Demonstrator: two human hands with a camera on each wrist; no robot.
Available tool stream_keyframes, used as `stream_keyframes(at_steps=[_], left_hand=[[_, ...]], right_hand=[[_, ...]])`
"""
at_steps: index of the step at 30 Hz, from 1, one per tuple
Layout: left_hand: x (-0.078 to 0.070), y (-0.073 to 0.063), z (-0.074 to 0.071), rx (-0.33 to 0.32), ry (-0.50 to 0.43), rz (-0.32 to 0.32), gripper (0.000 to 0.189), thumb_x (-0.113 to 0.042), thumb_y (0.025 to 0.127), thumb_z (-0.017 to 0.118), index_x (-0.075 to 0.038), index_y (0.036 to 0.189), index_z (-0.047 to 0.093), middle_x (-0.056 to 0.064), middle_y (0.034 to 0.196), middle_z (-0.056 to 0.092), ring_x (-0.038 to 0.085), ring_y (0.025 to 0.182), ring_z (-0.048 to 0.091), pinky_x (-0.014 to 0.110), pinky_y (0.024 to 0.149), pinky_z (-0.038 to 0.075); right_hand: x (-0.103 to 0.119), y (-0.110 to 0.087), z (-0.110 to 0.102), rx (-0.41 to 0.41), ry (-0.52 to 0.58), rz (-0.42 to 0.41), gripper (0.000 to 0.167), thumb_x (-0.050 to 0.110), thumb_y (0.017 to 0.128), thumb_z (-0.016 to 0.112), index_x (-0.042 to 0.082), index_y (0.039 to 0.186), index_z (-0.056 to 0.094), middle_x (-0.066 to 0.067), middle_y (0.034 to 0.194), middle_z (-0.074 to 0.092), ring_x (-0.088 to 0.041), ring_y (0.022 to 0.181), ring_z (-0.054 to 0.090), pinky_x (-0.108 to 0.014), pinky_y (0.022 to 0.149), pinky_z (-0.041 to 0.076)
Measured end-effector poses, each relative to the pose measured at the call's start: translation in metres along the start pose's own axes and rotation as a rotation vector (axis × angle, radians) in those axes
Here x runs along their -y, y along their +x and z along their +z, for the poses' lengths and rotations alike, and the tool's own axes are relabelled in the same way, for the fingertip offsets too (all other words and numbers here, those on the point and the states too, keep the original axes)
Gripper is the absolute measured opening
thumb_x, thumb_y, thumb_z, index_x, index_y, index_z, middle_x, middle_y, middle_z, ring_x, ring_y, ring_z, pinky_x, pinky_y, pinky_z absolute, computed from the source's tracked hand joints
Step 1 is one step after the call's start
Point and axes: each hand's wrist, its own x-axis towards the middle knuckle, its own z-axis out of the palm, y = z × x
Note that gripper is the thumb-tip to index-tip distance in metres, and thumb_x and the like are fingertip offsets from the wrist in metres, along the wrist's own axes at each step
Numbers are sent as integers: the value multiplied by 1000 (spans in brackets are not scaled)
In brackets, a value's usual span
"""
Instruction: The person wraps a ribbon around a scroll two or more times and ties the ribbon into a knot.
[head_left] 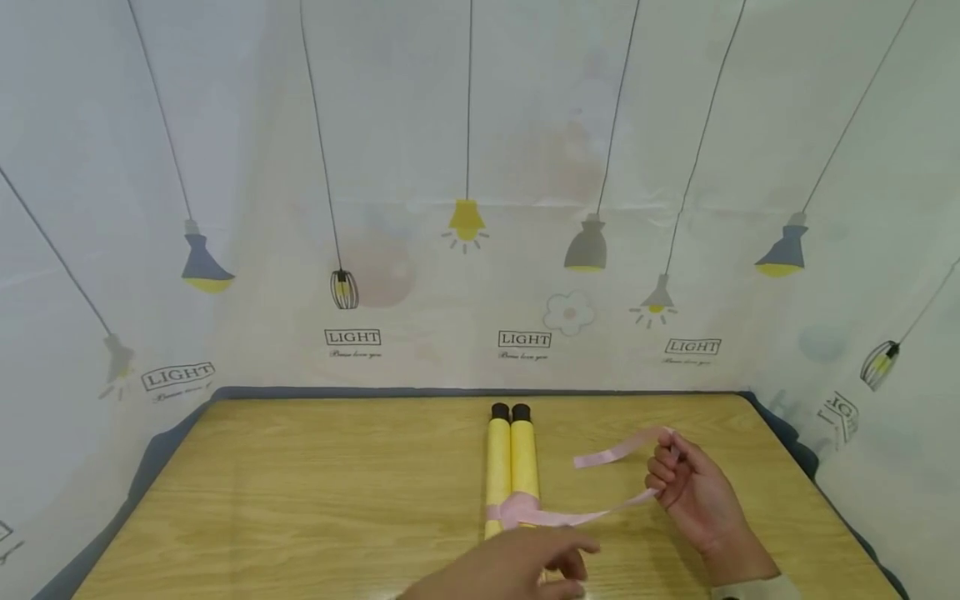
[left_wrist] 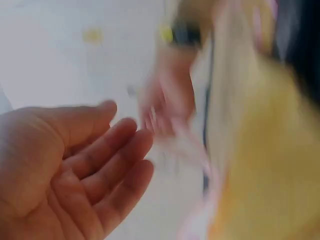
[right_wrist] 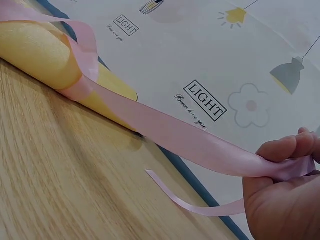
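Two yellow, black-capped cylinders [head_left: 524,458] lie at six o'clock on our wood-grained tabletop [head_left: 300,483], banded by pink satin ribbon [head_left: 577,518]. Our right hand [head_left: 701,496], at their three o'clock, grips the ribbon; our loosely curved left hand [head_left: 510,567] holds nothing, so hard tugging could skew the cylinders.

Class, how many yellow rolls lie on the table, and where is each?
2. The left roll and right roll lie side by side on the table, pink ribbon across both. The left hand covers part of them, so another could be hidden.
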Motion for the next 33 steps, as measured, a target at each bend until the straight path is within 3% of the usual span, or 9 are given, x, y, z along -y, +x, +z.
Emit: stream_keyframes(at_steps=[1,4,7,10,19,26,33], left_hand=[[1,-4,-11,-74,90,-61,31,-22,103,66,-17,134,63,-12,111,72,-9,100,61,15,86,52],[21,-9,-24,-268,129,-196,15,-23,100,71,-18,115,69,-14,102,69,-5,91,60,20,80,53],[39,-11,-28,-378,115,-287,16,-21,96,75,-15,109,70,-7,104,68,4,93,59,25,81,54],[50,-13,-27,-440,173,-311,23,-22,93,79,-11,112,71,-3,108,67,11,100,58,28,86,53],[60,-11,-22,-451,353,-297,34,-32,87,82,-7,109,76,-1,110,63,16,105,49,31,93,49],[66,-9,-19,-448,369,-243,19,-25,87,80,-10,97,77,-6,105,61,12,100,46,25,90,46],[66,-7,-16,-441,328,-256,16,-24,89,81,-10,96,76,-7,106,61,10,100,45,22,86,47]], right_hand=[[0,0,0,0,-2,1,48,28,116,22,12,107,66,5,83,57,-12,73,25,-29,73,22],[0,0,2,8,-8,-1,46,28,116,23,12,107,65,5,83,57,-12,73,25,-28,72,22],[0,0,3,9,-13,-3,47,28,116,22,12,107,65,5,83,57,-12,72,26,-28,72,23],[0,0,3,3,-20,-7,46,28,116,22,13,106,65,6,83,57,-12,72,26,-28,72,22],[1,-1,4,8,-15,-18,46,27,116,25,12,106,66,6,82,57,-12,72,26,-28,72,21],[2,0,6,16,-8,-23,48,27,116,22,11,106,66,5,82,57,-12,72,26,-28,72,22],[4,0,9,34,-3,-18,48,26,116,20,11,107,65,5,84,58,-12,72,26,-28,71,22]])
